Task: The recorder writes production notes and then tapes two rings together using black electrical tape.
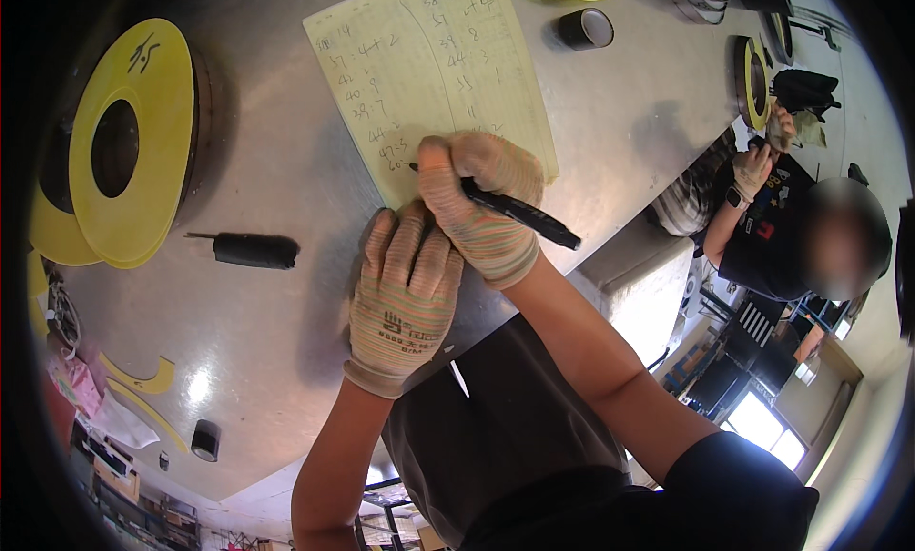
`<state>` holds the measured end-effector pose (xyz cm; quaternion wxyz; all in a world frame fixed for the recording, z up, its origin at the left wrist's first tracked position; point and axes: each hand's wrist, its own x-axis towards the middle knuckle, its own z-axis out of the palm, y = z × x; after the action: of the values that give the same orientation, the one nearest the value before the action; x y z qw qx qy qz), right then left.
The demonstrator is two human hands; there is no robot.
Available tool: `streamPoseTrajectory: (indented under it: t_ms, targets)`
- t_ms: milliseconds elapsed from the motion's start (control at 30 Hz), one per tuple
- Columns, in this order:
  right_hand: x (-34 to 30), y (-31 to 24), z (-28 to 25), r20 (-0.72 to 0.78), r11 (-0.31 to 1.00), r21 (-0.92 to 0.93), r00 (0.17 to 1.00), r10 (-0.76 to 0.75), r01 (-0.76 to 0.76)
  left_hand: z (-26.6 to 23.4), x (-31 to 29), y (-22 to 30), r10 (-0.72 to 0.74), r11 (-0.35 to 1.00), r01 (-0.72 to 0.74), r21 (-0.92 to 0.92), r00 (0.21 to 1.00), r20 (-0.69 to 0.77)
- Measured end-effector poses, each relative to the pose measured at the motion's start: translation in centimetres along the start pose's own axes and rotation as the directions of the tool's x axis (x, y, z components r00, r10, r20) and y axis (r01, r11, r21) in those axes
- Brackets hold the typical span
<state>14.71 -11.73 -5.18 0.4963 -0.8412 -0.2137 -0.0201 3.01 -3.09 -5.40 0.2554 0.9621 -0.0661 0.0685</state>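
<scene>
A yellow sheet of paper [429, 65] with handwritten columns lies on the metal table [276, 122]. My right hand [491, 203], in a striped work glove, grips a black marker pen [524, 214]. The pen's tip touches or hovers just over the lower left of the writing; I cannot tell which. My left hand [405, 294], gloved the same way, lies palm down at the paper's lower edge, fingers stretched out and touching the right hand. Nothing shows in it.
At the left stands a roll with yellow ring-shaped flanges [157, 198]. Near it lies a black-wrapped tool with a thin metal shaft [255, 251]. Black tape rolls sit at the back [585, 29] and front left [205, 440]. Another person [772, 208] works at the right.
</scene>
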Motion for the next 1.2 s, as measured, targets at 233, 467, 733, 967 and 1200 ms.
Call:
streamPoseTrajectory:
  t_ms: [233, 467, 733, 967, 1200]
  targets:
    - [-0.3, 0.7, -0.1, -0.002, 0.992, -0.075, 0.995, -0.104, 0.104, 0.5, -0.8, -0.2, 0.003, 1.0, -0.002, -0.021, 0.999, 0.05]
    - [-0.5, 0.9, -0.5, -0.036, 0.995, 0.103, 0.999, 0.022, -0.019, -0.1, 0.1, 0.2, 0.003, 1.0, -0.003, 0.007, 1.0, 0.027]
    - [3.8, -0.1, -4.0, 0.12, 0.972, 0.228, 0.992, 0.028, -0.055, -2.4, 0.4, 0.0, 0.018, 1.0, -0.018, -0.003, 0.998, 0.059]
    - [2.5, 1.8, -6.1, 0.139, 0.924, -0.28, 0.963, -0.229, 0.26, -4.4, 10.8, -3.6, -0.704, 0.703, 0.702, 0.11, 0.71, -0.03]
    - [-3.3, 0.5, -5.7, 0.028, 0.953, -0.301, 0.999, -0.034, 0.041, -0.8, 6.6, 0.8, -0.931, 0.313, 0.807, -0.501, 0.365, 0.005]
